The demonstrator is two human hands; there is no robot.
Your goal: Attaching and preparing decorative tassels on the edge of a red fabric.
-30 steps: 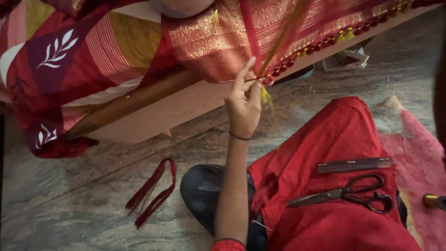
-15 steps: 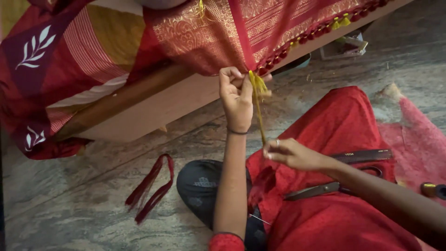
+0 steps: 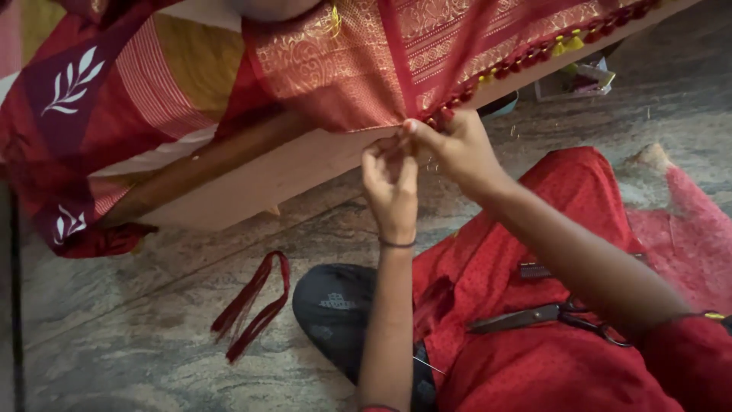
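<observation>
Both your hands meet at the lower edge of the red and gold cloth [image 3: 343,84] that hangs over the wooden board [image 3: 305,172]. Your left hand [image 3: 390,191] is raised with its fingertips pinched shut on something very fine at the fringe; whether that is a thread or a bit of the cloth itself is too small to tell. Your right hand [image 3: 457,149] sits just above and beside it, fingers closed on the cloth's edge right where the row of small red tassels [image 3: 526,65] begins. A few yellow tassels [image 3: 568,46] hang farther along that edge, away from your grip.

The likely trouble is the pinch itself: the strand is thin, and if either set of fingertips eases, it could slip free and the knot or twist loosen. Pull too hard downward and the cloth may slide off the board, since it only drapes there.

Below your grip, the scissors [image 3: 545,317] lie loose across your lap on the red garment [image 3: 549,374]; shifting your knee could tip them to the floor. The spare bundle of dark red threads [image 3: 255,305] lies on the floor [image 3: 130,358], well apart from both hands.
</observation>
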